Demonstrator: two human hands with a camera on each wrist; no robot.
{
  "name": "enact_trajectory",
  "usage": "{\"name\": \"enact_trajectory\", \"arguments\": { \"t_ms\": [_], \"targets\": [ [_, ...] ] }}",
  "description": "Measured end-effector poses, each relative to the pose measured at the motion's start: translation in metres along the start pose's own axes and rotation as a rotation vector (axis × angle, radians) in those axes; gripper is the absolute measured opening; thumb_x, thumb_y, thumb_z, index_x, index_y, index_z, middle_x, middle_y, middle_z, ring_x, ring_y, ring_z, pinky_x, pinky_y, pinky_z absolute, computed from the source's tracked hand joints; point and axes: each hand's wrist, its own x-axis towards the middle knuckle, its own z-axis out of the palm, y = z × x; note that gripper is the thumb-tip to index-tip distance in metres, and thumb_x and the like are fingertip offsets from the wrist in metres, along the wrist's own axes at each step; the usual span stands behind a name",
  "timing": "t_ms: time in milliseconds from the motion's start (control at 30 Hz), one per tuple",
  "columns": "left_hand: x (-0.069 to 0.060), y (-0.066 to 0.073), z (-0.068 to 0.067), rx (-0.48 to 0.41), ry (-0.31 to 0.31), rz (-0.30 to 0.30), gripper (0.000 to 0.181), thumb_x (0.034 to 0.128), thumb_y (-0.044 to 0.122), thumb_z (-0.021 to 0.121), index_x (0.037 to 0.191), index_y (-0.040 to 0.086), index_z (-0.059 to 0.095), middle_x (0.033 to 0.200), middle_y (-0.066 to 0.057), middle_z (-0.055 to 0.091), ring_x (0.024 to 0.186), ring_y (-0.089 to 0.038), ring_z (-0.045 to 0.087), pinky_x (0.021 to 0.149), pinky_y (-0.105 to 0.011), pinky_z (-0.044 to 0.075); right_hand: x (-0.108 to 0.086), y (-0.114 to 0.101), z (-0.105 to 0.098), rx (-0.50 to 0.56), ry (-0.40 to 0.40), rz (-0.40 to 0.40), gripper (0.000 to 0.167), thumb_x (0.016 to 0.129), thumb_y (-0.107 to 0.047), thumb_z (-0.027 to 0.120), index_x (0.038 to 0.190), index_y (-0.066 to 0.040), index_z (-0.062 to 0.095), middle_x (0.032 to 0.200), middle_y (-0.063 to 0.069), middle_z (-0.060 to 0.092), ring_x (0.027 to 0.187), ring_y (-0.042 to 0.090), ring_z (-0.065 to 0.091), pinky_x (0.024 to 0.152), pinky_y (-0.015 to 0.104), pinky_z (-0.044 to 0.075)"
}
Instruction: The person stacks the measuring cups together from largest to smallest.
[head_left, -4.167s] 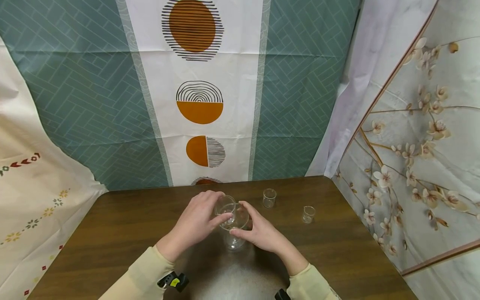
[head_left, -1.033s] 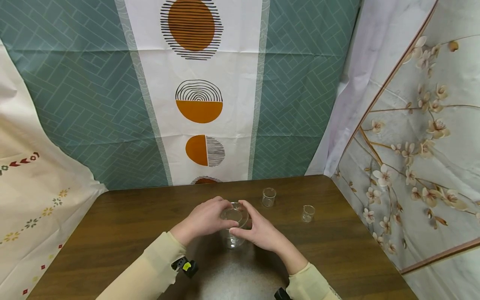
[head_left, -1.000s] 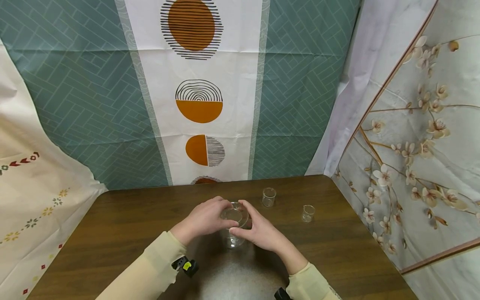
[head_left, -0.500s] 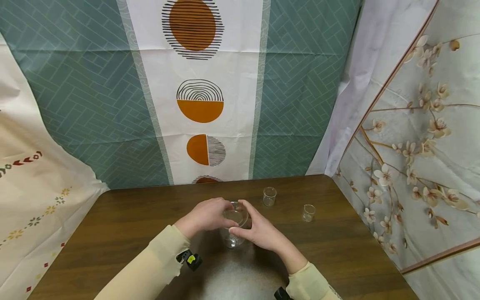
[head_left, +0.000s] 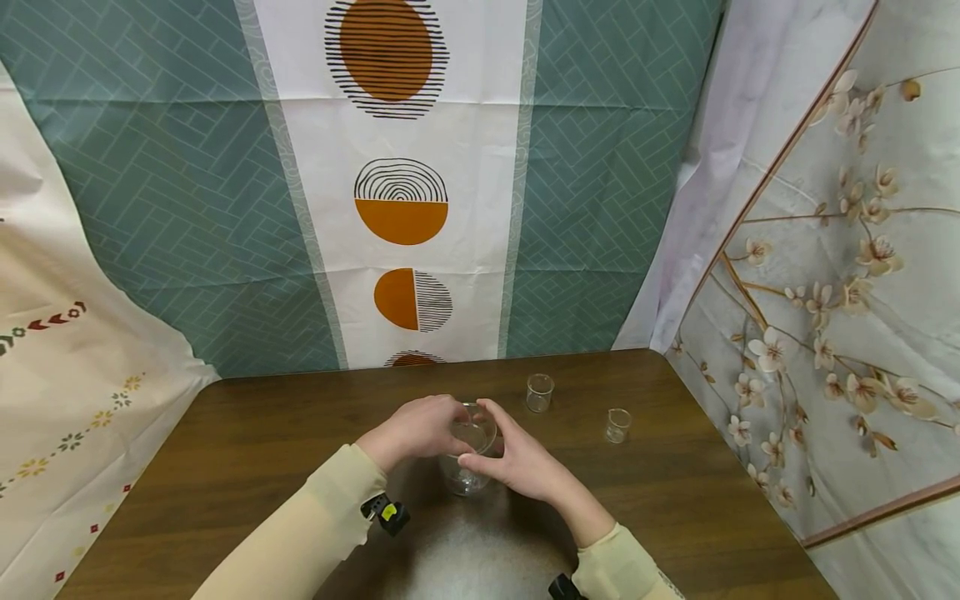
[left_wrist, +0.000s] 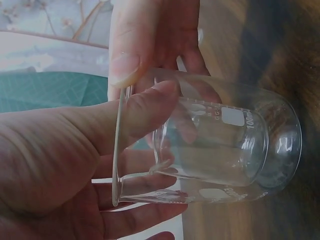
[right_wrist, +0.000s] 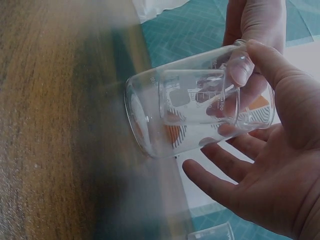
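A large clear glass beaker stands upright on the brown table. My right hand holds it from the right side near the rim, thumb and fingers curved around the glass. Inside sits a smaller beaker marked 100 mL, its rim below the large one's. My left hand reaches in at the mouth and pinches the small beaker near its rim, the left thumb dipping inside the large beaker. Whether the small beaker's base touches the large one's bottom cannot be told; a gap shows in the wrist views.
Two small glass beakers stand at the back right of the wooden table: one beaker near the far edge, another beaker further right. A patterned cloth hangs behind, with a floral cloth at the right.
The small beaker, tilted over the large beaker's mouth 4.2 seconds ago, is now down inside it. My left hand has lowered and moved slightly right; my right hand has stayed put.
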Motion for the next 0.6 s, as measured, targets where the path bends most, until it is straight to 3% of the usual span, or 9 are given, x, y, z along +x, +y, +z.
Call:
{"name": "enact_trajectory", "arguments": {
  "t_ms": [267,600],
  "targets": [
    [0.0027,0.0002,0.0,0.017,-0.019,0.023,0.045,0.0878,0.035,0.095,0.119,0.004,0.084,0.118,-0.01,0.08,0.109,-0.028,0.072,0.095,-0.051,0.062,0.0,-0.0019,0.0,-0.014,0.004,0.015,0.096,0.1,-0.056,0.079,0.174,-0.025,0.027,0.168,0.003,0.044,0.13,0.03,0.064,0.1,0.052,0.057],
    [0.0088,-0.0018,0.0019,0.047,-0.041,0.032,0.045,0.0882,0.035,0.095,0.12,0.005,0.084,0.119,-0.008,0.081,0.105,-0.025,0.075,0.092,-0.047,0.063,0.0007,-0.0008,0.0006,0.006,-0.004,0.005,0.095,0.101,-0.055,0.079,0.174,-0.025,0.026,0.166,0.0,0.047,0.13,0.031,0.065,0.099,0.05,0.058]
  ]
}}
